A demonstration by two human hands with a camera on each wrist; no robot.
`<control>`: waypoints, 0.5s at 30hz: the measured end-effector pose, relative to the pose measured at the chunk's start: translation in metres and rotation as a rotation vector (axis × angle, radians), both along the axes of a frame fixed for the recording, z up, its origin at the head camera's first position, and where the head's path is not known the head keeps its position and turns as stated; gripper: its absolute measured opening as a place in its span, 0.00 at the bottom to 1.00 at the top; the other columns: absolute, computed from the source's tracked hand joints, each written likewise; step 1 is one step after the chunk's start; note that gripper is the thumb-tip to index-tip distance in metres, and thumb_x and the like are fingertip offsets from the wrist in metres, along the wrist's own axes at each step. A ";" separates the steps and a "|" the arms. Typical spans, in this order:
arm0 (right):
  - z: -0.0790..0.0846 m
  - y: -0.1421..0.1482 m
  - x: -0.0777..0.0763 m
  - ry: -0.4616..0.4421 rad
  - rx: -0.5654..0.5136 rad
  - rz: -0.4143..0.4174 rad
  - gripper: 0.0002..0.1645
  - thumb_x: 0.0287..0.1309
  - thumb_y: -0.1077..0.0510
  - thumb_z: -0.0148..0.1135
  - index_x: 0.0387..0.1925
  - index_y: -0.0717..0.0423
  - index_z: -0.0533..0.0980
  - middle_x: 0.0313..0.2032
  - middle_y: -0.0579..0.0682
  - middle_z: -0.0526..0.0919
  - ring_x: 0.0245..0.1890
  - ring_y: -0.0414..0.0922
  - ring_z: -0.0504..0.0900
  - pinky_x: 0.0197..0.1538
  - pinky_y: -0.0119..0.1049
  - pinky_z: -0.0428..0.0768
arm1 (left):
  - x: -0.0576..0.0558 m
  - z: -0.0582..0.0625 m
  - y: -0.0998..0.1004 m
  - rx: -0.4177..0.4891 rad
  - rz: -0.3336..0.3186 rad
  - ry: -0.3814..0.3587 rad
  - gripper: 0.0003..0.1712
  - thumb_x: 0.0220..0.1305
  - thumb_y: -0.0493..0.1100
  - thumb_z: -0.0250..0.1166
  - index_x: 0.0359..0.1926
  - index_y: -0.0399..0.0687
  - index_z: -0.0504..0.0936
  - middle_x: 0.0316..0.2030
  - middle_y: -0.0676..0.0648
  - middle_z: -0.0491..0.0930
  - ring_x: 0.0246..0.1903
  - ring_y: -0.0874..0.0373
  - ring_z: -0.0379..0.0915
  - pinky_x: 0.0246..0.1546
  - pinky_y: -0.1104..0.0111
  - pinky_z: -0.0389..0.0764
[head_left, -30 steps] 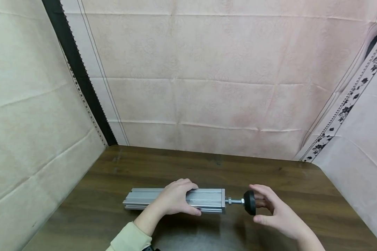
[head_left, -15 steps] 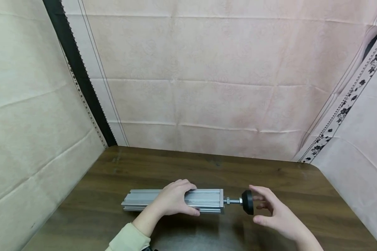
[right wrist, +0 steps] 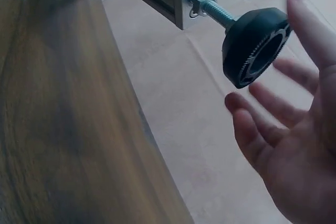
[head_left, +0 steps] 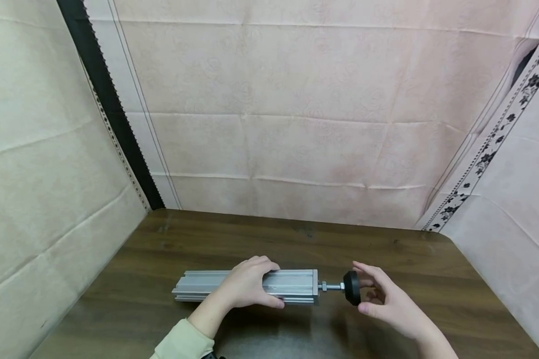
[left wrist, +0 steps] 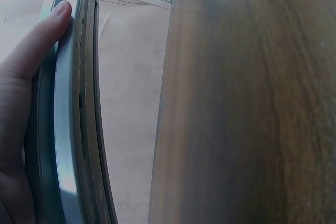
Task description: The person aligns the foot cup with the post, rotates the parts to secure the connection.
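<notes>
My left hand [head_left: 250,284] grips a silver aluminium profile [head_left: 292,284] across its middle, thumb along the near side; the profile lies level over the table in the head view. In the left wrist view the thumb [left wrist: 50,27] presses against its grooved side. From the profile's right end plate a threaded rod [head_left: 334,286] with hex nuts carries a black levelling foot [head_left: 352,288]. My right hand [head_left: 388,301] is around the foot's outer face with fingers spread. In the right wrist view the foot [right wrist: 254,45] shows its ribbed, hollow underside, one fingertip right at its rim and the other fingers loosely bent below.
A dark brown wooden table [head_left: 197,244] lies beneath the hands. Pale cloth hangs behind it [head_left: 269,124] and on both sides, with a black strip [head_left: 112,99] at left and a floral border [head_left: 485,159] at right.
My right hand has come slightly left, its thumb now right at the foot's lower rim. The left hand keeps its grip, and the profile appears shifted slightly left.
</notes>
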State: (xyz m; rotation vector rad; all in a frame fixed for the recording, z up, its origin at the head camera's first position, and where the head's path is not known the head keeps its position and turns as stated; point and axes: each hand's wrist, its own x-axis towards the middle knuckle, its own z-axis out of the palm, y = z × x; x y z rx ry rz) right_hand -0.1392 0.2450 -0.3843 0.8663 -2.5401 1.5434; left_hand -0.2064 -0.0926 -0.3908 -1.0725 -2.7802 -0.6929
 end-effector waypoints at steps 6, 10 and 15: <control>-0.002 0.001 -0.003 0.088 -0.079 0.146 0.45 0.50 0.75 0.62 0.68 0.64 0.52 0.61 0.48 0.58 0.52 0.40 0.73 0.45 0.34 0.75 | -0.001 0.000 0.000 -0.012 0.002 -0.023 0.43 0.38 0.73 0.68 0.52 0.52 0.78 0.44 0.58 0.75 0.42 0.61 0.69 0.44 0.64 0.71; -0.001 0.000 -0.001 0.087 -0.047 0.044 0.38 0.52 0.72 0.62 0.64 0.60 0.60 0.53 0.49 0.71 0.45 0.41 0.77 0.39 0.35 0.77 | 0.000 0.001 0.001 -0.014 0.007 -0.027 0.43 0.38 0.73 0.68 0.52 0.52 0.78 0.43 0.58 0.75 0.41 0.61 0.69 0.44 0.65 0.71; -0.001 -0.001 -0.002 0.035 0.020 -0.112 0.25 0.60 0.67 0.57 0.59 0.55 0.68 0.42 0.48 0.79 0.37 0.41 0.79 0.35 0.34 0.77 | 0.003 0.001 0.002 -0.015 0.005 -0.018 0.43 0.38 0.72 0.68 0.52 0.52 0.78 0.43 0.58 0.75 0.42 0.61 0.70 0.44 0.65 0.71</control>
